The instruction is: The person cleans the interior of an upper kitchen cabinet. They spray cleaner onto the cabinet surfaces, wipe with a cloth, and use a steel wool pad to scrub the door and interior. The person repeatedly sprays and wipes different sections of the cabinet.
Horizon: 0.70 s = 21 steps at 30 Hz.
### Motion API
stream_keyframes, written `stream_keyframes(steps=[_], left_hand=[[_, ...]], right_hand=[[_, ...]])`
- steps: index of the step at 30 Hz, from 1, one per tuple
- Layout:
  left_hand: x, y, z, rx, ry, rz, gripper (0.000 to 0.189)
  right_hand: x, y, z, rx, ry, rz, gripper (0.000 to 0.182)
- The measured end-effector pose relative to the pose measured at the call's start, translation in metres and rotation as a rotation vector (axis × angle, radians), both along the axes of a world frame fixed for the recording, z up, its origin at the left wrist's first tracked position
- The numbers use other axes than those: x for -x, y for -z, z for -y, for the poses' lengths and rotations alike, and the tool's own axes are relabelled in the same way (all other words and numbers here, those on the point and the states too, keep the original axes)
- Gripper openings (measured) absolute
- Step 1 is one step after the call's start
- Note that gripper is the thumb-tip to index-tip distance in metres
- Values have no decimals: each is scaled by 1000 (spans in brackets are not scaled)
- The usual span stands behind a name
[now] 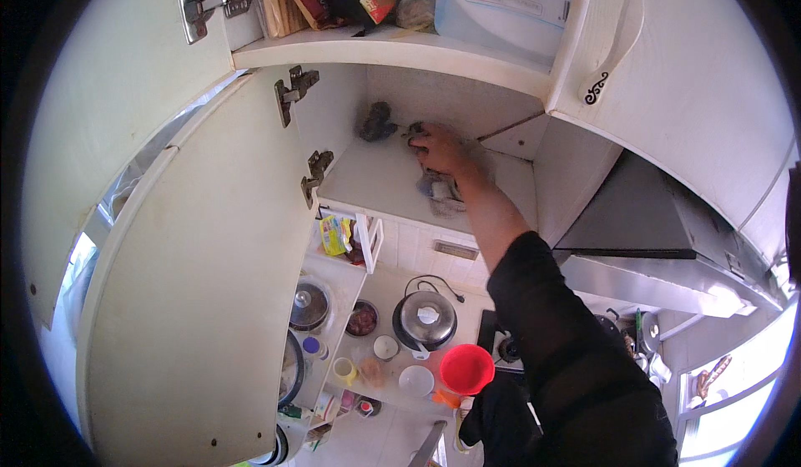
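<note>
My right hand (pixel 441 149) reaches into the lower shelf of an open white wall cabinet (pixel 375 176), its arm in a black sleeve. Its fingers are curled at a small dark bundle (pixel 415 130); blur hides whether they grip it. Below the hand lies a crumpled clear plastic bag (pixel 443 193) with something pale inside, partly covered by my wrist. Another dark bundle (pixel 377 121) sits in the back left corner of the shelf. My left hand is out of view.
The cabinet door (pixel 200 292) stands open at left. Above is a shelf (pixel 388 51) with packets and a white-blue bag. A range hood (pixel 644 216) is at right. Below, the counter (pixel 375 376) holds a lidded pan (pixel 428 317), a red basin (pixel 467 370) and a white bowl (pixel 417 381).
</note>
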<state>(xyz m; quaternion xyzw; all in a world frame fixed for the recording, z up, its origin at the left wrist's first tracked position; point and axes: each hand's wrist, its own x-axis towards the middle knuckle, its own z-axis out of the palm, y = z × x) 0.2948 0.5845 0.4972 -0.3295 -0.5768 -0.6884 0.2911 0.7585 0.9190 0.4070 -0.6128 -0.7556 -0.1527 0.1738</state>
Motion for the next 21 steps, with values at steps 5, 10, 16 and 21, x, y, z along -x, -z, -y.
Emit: stream_keyframes(steps=[5,10,16,21], left_hand=[[4,0,5,62,10,-32,68],[-17,5,-7,67,69,23,71],[54,82,15,194,-64,-167,52],[5,37,8,171,354,260,46]], right_hand=[[-8,-28,63,25,544,-204,27],[-162,40,-6,-144,690,348,25],[-108,37,19,-218,330,-48,23],[-52,-17,97,167,580,-62,27]])
